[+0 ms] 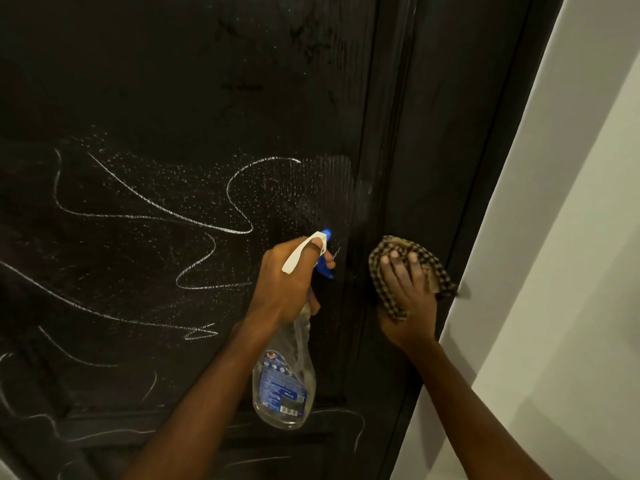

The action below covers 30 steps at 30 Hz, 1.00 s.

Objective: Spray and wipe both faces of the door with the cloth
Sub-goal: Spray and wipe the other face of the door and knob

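Observation:
A dark door (173,81) fills most of the view, marked with white chalk scribbles and speckled with spray droplets across its middle. My left hand (284,282) grips a clear spray bottle (287,379) with a white and blue trigger head, its nozzle pointing at the door panel. My right hand (407,299) presses a brown checked cloth (388,252) flat against the door's right stile, near the edge. The cloth is bunched under my fingers.
A white wall (571,271) runs down the right side, next to the door's edge. Raised mouldings cross the door's lower part (207,420). A wet, wiped patch shows just above the bottle's nozzle.

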Available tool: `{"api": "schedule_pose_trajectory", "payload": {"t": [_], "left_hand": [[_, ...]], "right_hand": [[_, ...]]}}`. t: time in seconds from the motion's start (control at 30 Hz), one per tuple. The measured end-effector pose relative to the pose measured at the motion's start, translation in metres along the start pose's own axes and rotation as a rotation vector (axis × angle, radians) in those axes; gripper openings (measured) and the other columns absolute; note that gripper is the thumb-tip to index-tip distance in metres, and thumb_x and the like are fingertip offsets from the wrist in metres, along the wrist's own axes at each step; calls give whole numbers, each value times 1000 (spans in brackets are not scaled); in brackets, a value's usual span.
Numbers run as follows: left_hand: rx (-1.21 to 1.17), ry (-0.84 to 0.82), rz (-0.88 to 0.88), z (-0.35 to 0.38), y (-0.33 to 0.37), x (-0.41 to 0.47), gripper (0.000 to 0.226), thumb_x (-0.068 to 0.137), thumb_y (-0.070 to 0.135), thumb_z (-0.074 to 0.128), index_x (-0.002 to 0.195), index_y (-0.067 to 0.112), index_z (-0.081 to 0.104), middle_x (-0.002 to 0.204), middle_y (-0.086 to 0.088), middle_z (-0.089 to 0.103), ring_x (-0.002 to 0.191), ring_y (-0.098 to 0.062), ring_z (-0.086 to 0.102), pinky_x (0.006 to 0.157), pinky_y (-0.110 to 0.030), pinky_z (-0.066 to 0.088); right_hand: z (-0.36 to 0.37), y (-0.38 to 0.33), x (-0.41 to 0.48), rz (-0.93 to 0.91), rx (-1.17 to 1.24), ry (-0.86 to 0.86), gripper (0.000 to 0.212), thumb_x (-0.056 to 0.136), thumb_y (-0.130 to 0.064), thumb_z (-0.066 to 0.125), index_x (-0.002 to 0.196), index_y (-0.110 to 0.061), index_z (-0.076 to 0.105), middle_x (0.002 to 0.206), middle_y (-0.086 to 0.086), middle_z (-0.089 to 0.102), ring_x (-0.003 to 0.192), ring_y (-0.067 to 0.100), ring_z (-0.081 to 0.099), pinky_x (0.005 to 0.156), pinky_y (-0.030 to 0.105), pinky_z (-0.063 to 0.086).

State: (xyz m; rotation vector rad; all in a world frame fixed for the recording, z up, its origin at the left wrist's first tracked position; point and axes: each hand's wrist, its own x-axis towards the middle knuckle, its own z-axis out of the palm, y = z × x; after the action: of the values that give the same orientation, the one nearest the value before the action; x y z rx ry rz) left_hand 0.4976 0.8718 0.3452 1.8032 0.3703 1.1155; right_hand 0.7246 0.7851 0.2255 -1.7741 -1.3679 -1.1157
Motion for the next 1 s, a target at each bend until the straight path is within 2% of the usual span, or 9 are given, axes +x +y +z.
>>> {"api": "schedule_pose_trajectory", "payload": {"t": [0.1, 0.23, 0.33, 0.43, 0.57, 0.7, 0.83, 0.9, 1.0], "left_hand": [[33, -27, 11, -2, 5, 5, 41, 103, 31, 46, 84, 5, 71, 68, 2, 71, 56, -8, 65, 58, -34, 52], [46, -64, 66, -8, 13, 6, 45, 98, 36, 42, 81, 4, 69, 76, -9, 72, 59, -7, 65, 63, -25, 51], [43, -37, 84, -13, 17, 4, 47, 97, 35, 42, 80, 0, 69, 74, -13, 70, 69, -18, 67, 67, -25, 52], [33, -5, 60, -18, 19, 4, 47, 96, 37, 43, 80, 2, 69, 76, -13, 71, 73, -29, 68, 67, -37, 54], [4, 25, 21, -29, 24, 5, 46, 94, 41, 43, 85, 6, 71, 83, -8, 73, 62, -38, 66, 50, -45, 54], [-13, 52, 8, -39, 26, 5, 47, 93, 46, 45, 85, 7, 71, 84, -6, 74, 51, -40, 64, 44, -47, 53], [36, 60, 51, -44, 28, 6, 51, 91, 49, 44, 88, 7, 72, 85, -3, 75, 69, -36, 70, 64, -46, 57], [24, 47, 40, -45, 30, 5, 49, 93, 46, 44, 87, 7, 72, 84, -5, 74, 65, -38, 69, 62, -52, 56], [8, 36, 31, -45, 27, 5, 49, 92, 49, 44, 87, 9, 72, 85, -6, 74, 73, -41, 69, 71, -54, 57]], "right_hand": [[-3, -9, 17, 167, 91, 113, 64, 94, -27, 42, 156, -24, 25, 162, -4, 21, 155, 16, 3, 122, 53, 14], [-24, -34, 84, 283, 356, 263, 70, 96, -20, 38, 158, -44, 12, 165, -17, 11, 155, 21, 8, 126, 44, 4], [-33, -49, 127, 225, 232, 241, 66, 95, -22, 41, 158, -21, 20, 167, -5, 18, 153, 7, -5, 125, 34, -5], [-37, -60, 135, 175, 202, 207, 70, 92, -25, 45, 158, -24, 22, 165, -1, 24, 154, 10, -3, 125, 33, -7], [-22, -59, 98, 123, 180, 117, 68, 90, -27, 45, 155, -17, 31, 163, 1, 29, 155, 15, 2, 122, 58, 15], [0, -53, 23, 83, 196, -30, 73, 88, -36, 49, 156, -21, 27, 162, -3, 25, 156, 14, 2, 111, 62, 31], [-1, -55, 8, 111, 238, -46, 72, 87, -37, 50, 155, -22, 29, 161, -8, 24, 156, 11, 3, 110, 66, 31], [-10, -64, 36, 132, 248, -8, 70, 88, -32, 46, 155, -20, 30, 162, -6, 24, 155, 12, 1, 113, 66, 26], [-31, -73, 108, 236, 337, 122, 66, 91, -32, 44, 155, -19, 35, 164, -6, 16, 152, 9, 5, 121, 47, 12]]}}
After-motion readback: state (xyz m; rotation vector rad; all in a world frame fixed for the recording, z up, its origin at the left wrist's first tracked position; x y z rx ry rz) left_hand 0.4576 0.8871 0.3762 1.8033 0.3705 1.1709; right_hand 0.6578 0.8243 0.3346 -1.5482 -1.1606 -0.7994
